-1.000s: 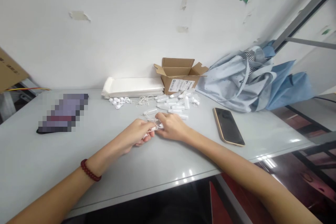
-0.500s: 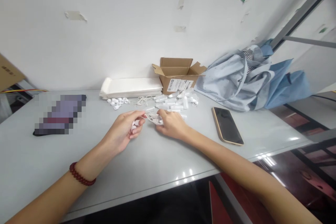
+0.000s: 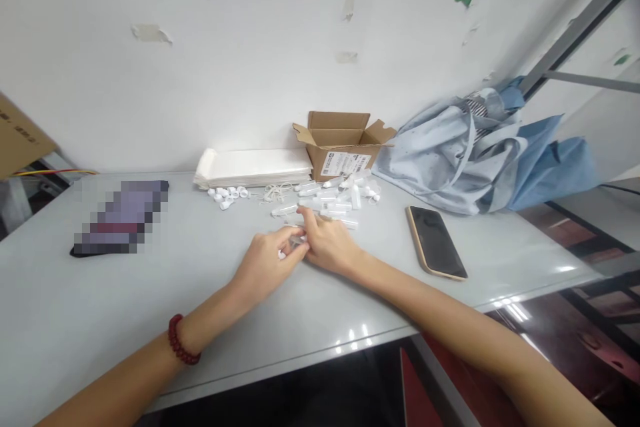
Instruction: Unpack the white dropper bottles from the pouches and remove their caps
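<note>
My left hand is closed around small white caps, mostly hidden in its palm. Its thumb and fingertips meet those of my right hand at a small clear piece. The fingers of my right hand are curled in, and what they grip is largely covered. Just beyond the hands lie several clear plastic tubes in a loose heap. To their left sit a small tangle of white strings and a group of loose white caps.
An open cardboard box stands against the wall beside a flat stack of white sleeves. A phone lies on the right, with blue fabric bags behind it. A pixelated dark item rests on the left of the grey table.
My left hand has moved right and turned over, closing the gap to my right hand. The white string seen between the hands is now hidden. The view has shifted slightly.
</note>
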